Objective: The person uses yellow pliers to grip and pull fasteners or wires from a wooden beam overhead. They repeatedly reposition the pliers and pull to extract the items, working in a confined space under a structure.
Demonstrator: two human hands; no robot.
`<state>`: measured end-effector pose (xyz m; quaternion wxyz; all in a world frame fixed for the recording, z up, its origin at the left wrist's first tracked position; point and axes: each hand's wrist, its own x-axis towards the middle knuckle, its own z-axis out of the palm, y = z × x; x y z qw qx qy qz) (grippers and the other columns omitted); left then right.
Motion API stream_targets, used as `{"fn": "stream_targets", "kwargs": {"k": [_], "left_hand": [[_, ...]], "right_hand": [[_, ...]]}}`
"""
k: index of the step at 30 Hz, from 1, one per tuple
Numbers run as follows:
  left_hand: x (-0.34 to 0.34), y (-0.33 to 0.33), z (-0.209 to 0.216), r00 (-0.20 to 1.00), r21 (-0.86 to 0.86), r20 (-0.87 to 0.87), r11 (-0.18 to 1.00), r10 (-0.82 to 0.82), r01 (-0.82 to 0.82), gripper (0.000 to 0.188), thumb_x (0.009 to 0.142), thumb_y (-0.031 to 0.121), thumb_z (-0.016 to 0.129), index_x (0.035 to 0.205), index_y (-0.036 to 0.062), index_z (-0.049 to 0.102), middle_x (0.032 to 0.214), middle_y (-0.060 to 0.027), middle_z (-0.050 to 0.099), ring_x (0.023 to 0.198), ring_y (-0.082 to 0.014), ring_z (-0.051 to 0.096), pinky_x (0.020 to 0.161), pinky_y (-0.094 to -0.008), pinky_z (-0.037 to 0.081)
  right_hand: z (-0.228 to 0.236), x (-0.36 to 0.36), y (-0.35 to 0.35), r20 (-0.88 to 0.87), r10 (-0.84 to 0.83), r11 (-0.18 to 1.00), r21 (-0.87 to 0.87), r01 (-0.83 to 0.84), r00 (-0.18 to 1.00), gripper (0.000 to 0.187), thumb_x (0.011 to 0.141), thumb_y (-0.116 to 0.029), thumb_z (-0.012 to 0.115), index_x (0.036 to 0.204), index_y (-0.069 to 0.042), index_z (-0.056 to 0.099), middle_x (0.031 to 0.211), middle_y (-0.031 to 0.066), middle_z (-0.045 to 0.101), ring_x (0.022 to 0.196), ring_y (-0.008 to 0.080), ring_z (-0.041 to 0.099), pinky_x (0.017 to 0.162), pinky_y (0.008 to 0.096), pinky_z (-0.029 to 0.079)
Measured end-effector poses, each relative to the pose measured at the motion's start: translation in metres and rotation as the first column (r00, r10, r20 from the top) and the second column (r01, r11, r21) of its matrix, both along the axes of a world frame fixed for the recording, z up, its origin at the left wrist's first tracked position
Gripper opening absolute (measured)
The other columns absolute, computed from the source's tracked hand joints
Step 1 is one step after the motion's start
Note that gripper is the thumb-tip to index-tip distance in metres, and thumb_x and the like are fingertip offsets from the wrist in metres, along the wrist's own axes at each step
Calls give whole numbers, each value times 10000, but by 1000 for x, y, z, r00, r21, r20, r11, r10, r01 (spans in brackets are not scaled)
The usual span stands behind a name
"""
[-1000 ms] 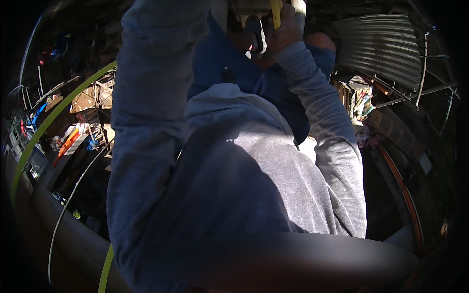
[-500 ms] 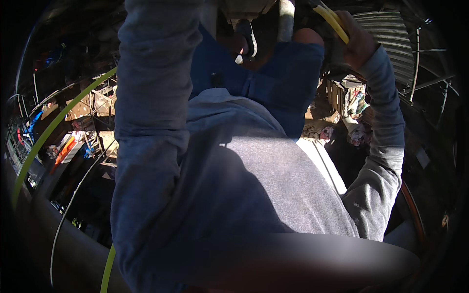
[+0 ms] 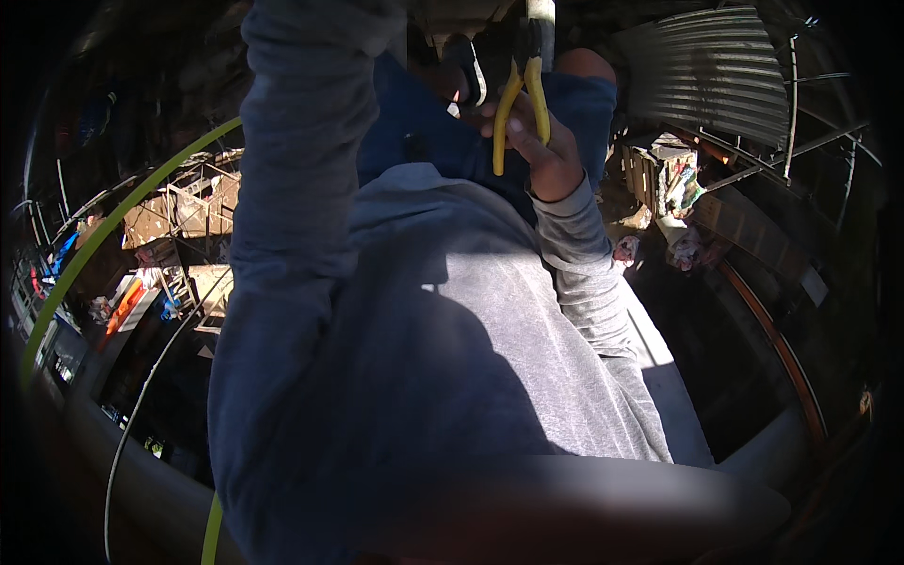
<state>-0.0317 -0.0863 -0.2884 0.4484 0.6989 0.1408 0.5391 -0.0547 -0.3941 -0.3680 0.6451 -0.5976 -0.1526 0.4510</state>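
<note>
Pliers (image 3: 540,105) back ctr, part-closed R grip (image 3: 550,158)

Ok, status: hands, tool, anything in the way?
Right hand holds yellow-handled pliers, handles spread. Left hand out of view. Pale pole by pliers' head; contact unclear.

The left arm (image 3: 292,207), in a long grey sleeve, stretches away from the near left to the far edge, where the left hand passes out of view. The right arm (image 3: 598,292) reaches far along the right side of the torso (image 3: 471,330), angling slightly left toward the wrist (image 3: 563,188), where the sleeve ends. The right hand (image 3: 551,155) is raised ahead of the torso, thumb (image 3: 525,139) pointing far and left, fingers curled in a grip. A bare knee (image 3: 584,64) shows beyond it.
</note>
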Motion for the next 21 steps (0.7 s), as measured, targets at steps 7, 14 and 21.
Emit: {"fn": "stream_targets", "kwargs": {"k": [7, 14, 21], "left_hand": [[-34, -91, -89, 845, -922, 49, 302, -532, 243, 278, 1037, 261, 633, 1170, 18, 615, 985, -91, 701, 854, -186, 702, 743, -347, 585], [-4, -82, -127, 763, -816, 443, 140, -470, 561, 297, 1042, 208, 605, 1267, 15, 599, 1091, -110, 701, 976, -220, 690, 880, -339, 563], [0, -91, -115, 654, -747, 569, 20, -499, 665, 285, 1061, 201, 570, 1316, 74, 551, 1207, -96, 668, 1042, -213, 675, 910, -331, 561]], "right_hand": [[10, -9, -20, -88, -43, 998, -57, 38, 995, 515, 1063, -253, 505, 1464, 66, 452, 1305, 156, 629, 1088, 213, 664, 947, 343, 535], [53, 34, 22, -130, 219, 972, 121, -203, 967, 589, 1081, -338, 485, 1512, 51, 385, 1430, 248, 557, 1225, 317, 653, 878, 382, 597], [57, 69, 36, -364, 429, 882, 366, -296, 827, 510, 1092, -307, 441, 1443, 61, 461, 1437, 206, 547, 1217, 300, 642, 654, 293, 620]]}}
